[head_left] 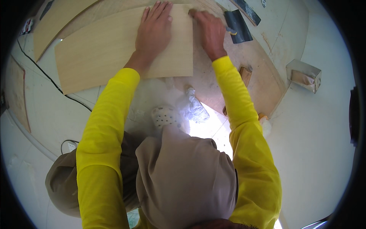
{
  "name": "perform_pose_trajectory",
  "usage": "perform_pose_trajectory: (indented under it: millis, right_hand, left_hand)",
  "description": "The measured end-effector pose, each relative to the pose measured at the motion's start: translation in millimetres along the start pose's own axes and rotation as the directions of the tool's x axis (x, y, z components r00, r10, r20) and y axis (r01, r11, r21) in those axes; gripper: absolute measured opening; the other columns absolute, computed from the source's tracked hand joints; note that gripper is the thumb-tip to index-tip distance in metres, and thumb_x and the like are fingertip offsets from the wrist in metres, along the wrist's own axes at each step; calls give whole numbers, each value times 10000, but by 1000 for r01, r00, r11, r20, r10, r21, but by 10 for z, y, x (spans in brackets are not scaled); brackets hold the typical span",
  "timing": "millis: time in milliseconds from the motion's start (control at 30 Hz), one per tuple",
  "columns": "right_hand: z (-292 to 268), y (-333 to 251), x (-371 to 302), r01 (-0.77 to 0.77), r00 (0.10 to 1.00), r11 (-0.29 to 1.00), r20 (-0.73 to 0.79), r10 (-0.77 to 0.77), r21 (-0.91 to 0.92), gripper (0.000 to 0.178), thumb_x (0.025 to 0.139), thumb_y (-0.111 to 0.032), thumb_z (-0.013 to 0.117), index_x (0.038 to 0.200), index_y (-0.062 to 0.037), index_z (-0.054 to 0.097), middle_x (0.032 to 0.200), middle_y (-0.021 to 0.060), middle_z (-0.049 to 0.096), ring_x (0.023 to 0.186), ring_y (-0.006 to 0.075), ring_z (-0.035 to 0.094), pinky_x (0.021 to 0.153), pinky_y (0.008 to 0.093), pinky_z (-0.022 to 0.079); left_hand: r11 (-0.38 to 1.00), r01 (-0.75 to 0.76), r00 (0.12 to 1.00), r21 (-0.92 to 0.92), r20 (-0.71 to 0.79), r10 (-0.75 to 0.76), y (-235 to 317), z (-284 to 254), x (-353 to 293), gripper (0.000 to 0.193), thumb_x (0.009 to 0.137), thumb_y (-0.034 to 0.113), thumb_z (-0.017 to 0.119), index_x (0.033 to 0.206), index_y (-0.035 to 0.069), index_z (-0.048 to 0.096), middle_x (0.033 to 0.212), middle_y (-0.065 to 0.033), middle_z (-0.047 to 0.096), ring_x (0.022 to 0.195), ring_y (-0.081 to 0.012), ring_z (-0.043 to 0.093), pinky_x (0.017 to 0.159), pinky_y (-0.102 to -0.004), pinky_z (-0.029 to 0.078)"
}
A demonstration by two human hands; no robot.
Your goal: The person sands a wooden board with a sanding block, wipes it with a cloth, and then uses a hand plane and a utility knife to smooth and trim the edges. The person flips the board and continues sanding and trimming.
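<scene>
A pale plywood board (103, 53) lies in front of me, its left part narrower and slanting. My left hand (154, 32) rests on the board near its right end, palm down, fingers stretched toward the far edge. At the board's right edge, my right hand (210, 32) is closed, slightly blurred, with its fingertips by the far right corner. A small dark bit shows at those fingertips; what it is I cannot make out. Beside the right hand, a small grey and yellow object (231, 31) lies against a curled black sheet (239, 28).
Beneath is a larger brown board (263, 82) bearing a wooden block (245, 75). Another curved plywood piece (47, 34) is at the far left. A black cable (47, 76) crosses the floor. A silvery open box (304, 76) stands right. A crumpled plastic bag (197, 108) lies near my shoe (164, 116).
</scene>
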State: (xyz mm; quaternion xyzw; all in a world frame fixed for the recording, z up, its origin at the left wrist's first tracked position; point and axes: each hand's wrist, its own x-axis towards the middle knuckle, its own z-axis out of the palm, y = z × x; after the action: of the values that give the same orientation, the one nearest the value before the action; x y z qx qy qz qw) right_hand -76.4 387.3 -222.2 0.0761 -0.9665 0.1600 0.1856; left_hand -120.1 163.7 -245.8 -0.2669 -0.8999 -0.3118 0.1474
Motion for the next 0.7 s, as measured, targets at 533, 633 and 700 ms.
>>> perform_pose_trajectory:
  millis: [533,633,700]
  right_hand:
    - [-14,-2,-220,100,995,995,-32,-100,-6,472,911,-37,748,1326,-260,784,1077,34,781,1028,308,772,881,478,550]
    - [-115,-36,-442,101,994,991,-47,-97,89,461,912,-42,760,1319,-258,783,1076,30,784,1023,307,772,882,477,547]
    - [-74,70,-279,58,996,994,-73,-52,93,456,912,-45,765,1317,-255,781,1084,29,787,1021,306,771,890,476,545]
  left_hand:
    - [998,65,991,9,117,-66,116,-165,-1,539,1209,199,516,1700,-18,557,1746,-238,577,1662,-385,495,1423,-553,311]
    - [998,56,995,5,85,-56,146,-138,18,536,1204,194,525,1696,-16,562,1734,-240,587,1653,-394,504,1420,-556,315]
    - [999,45,996,3,78,-46,163,-133,30,533,1199,187,533,1689,-17,568,1724,-245,596,1646,-402,511,1415,-560,321]
